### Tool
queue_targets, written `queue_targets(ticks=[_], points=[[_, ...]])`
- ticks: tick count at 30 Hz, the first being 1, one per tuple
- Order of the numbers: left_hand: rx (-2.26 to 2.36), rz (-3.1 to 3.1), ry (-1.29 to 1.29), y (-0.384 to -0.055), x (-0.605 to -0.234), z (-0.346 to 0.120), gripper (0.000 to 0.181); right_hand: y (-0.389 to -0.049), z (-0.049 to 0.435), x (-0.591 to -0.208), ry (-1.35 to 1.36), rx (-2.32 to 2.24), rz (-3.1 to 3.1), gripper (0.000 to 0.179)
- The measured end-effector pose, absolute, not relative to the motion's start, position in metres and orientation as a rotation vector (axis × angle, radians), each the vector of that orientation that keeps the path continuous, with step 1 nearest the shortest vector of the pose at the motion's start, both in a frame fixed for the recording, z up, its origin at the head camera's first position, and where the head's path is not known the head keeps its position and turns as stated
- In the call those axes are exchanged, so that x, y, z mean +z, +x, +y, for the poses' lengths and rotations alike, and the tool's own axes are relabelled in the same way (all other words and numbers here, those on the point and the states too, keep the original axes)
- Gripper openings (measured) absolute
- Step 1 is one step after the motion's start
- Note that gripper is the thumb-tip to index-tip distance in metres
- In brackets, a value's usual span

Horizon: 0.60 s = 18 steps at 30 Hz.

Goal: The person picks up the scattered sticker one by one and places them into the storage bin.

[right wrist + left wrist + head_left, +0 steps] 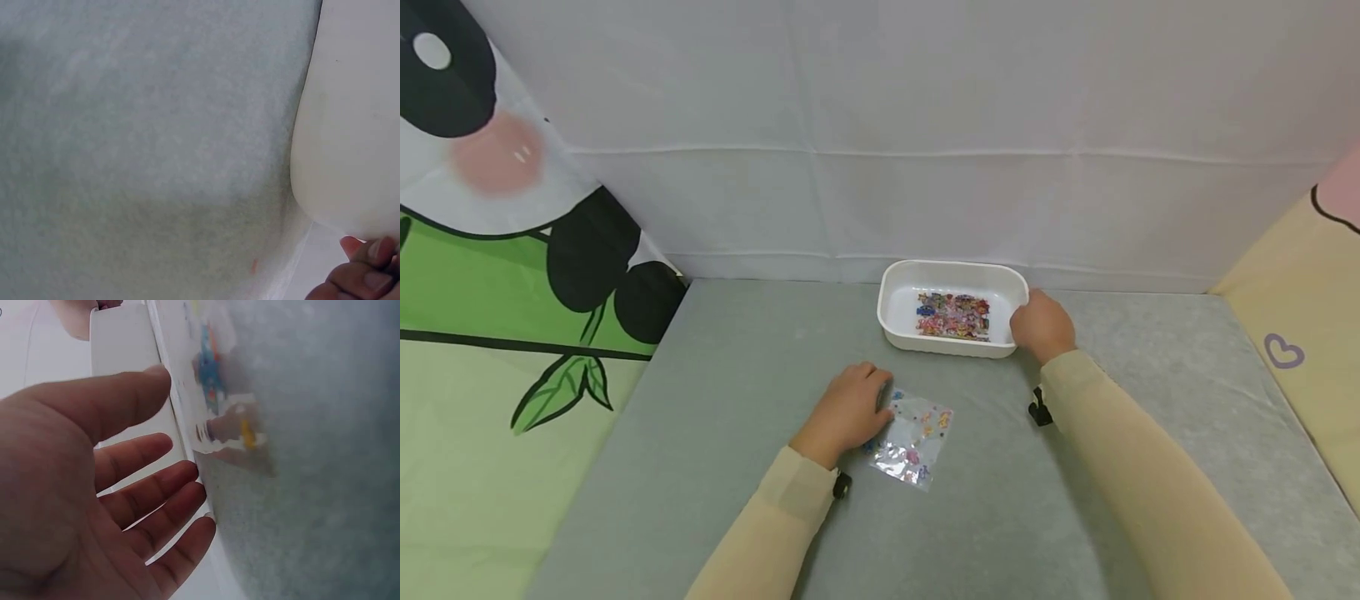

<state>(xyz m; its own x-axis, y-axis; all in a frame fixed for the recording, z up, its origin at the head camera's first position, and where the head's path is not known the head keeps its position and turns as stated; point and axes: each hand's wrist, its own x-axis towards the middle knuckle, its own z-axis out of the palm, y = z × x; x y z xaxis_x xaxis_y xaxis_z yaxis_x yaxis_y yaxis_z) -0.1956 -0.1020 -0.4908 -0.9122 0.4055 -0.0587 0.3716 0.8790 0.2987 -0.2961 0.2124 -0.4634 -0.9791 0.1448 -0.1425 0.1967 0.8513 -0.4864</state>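
A white plastic tray stands at the back of the table, with a patch of small colourful pieces, mostly pink and red, on its floor. My right hand grips the tray's right end; in the right wrist view its curled fingers are at the tray's edge. Nearer to me lies a clear plastic bag printed with small coloured figures. At its upper left corner is my left hand, thumb and fingers apart and loosely bent, as the left wrist view shows.
Grey cloth covers the table. A white cloth backdrop rises right behind the tray. Printed panels stand on both sides, a green one with a cartoon figure at left and a yellow one at right.
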Motion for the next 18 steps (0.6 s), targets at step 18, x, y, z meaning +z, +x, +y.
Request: queue_targets(ticks=[18], points=[[0.327,2.907,0.741,-0.1975,-0.4874,-0.0985,0.051,-0.2971,0.2126,-0.4637,0.265,-0.777,2.922,0.049]])
